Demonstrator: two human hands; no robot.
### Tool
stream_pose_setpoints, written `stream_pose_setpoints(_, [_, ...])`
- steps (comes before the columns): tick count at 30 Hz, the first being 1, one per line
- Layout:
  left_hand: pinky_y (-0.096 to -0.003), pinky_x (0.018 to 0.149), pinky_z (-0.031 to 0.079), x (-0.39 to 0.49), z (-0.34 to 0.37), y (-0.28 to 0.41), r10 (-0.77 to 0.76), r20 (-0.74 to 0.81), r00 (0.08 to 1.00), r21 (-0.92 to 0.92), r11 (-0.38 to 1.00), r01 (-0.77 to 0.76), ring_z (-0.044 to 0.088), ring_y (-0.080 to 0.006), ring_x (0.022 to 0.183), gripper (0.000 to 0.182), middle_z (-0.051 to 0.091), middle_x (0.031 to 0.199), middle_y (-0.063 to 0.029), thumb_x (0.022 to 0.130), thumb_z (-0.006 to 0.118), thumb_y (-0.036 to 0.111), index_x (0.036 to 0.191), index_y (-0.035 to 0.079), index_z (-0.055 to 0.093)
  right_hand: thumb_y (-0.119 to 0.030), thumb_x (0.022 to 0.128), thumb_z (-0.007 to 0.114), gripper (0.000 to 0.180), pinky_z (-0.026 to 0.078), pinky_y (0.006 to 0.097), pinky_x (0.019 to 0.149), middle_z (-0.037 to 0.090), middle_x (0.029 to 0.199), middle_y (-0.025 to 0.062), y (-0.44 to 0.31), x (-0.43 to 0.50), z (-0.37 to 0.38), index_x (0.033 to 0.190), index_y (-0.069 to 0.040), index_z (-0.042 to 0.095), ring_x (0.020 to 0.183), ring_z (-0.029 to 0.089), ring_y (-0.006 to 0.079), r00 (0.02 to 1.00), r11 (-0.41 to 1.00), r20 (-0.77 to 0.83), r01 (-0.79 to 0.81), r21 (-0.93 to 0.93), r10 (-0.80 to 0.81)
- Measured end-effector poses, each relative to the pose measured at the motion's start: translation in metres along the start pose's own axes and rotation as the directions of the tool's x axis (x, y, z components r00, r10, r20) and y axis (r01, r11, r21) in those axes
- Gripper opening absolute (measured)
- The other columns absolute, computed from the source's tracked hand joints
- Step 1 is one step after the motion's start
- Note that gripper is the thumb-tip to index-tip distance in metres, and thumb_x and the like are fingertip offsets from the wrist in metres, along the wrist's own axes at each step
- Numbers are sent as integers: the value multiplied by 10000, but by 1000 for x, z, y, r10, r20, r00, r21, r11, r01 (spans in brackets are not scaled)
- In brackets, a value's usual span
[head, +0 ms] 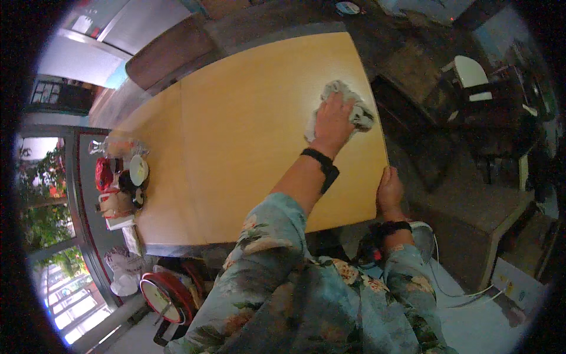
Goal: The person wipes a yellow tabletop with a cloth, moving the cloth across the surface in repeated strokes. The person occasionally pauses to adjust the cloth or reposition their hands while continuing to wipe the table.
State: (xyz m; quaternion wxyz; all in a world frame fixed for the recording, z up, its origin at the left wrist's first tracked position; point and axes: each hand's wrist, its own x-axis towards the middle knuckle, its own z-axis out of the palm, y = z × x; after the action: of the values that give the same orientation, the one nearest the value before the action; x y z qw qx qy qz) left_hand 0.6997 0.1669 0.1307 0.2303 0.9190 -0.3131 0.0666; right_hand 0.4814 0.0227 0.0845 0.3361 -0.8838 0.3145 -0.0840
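A light wooden tabletop (247, 128) stretches out before me. Near its right end, my left hand (334, 119) presses down on a crumpled grey-white cloth (337, 86), fingers spread over it. The cloth lies against the wood and bunches out around the hand, with a dark patch on its right side. A black watch or band (325, 164) circles my left wrist. My right hand (390, 191) grips the table's right edge close to the near corner, thumb on top and fingers mostly hidden. The right wrist also has a dark band (395, 227).
At the table's left end stand a white bowl (139, 170), a red package (104, 173), a brown paper bag (116, 203) and clear plastic or glass items (132, 145). Below sits a round red-rimmed vessel (163, 297). A brown bench (170, 53) lines the far side. White cables (460, 295) trail right.
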Motion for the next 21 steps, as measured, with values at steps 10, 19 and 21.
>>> stream_pose_setpoints(10, [-451, 1129, 315, -85, -106, -163, -430, -49, 901, 150, 889, 432, 359, -335, 1371, 698, 417, 1470, -140, 792, 744, 319, 1409, 191, 443, -211, 1010, 405, 382, 485, 485, 912, 485, 1326, 284, -16, 8, -6, 1332, -12, 459, 1114, 570, 439, 941, 966, 223, -256, -21, 254])
stream_pose_setpoints(19, [-464, 1023, 441, -188, -176, -301, -727, -197, 658, 174, 635, 753, 467, -371, 1278, 669, 462, 1425, -156, 827, 712, 369, 1401, 142, 453, -408, 1048, 335, 512, 473, 493, 857, 624, 1134, 280, 21, 3, 7, 1215, 23, 555, 1043, 575, 485, 992, 955, 60, 120, -271, -107])
stream_pose_setpoints(21, [-467, 1016, 445, -217, -184, -331, -767, -225, 601, 3, 616, 788, 473, -379, 1268, 673, 466, 1421, -156, 829, 714, 371, 1405, 147, 449, -405, 1048, 336, 503, 474, 493, 857, 624, 1131, 279, 23, 5, 6, 1220, 14, 554, 1043, 576, 481, 992, 952, 79, 112, -283, -93])
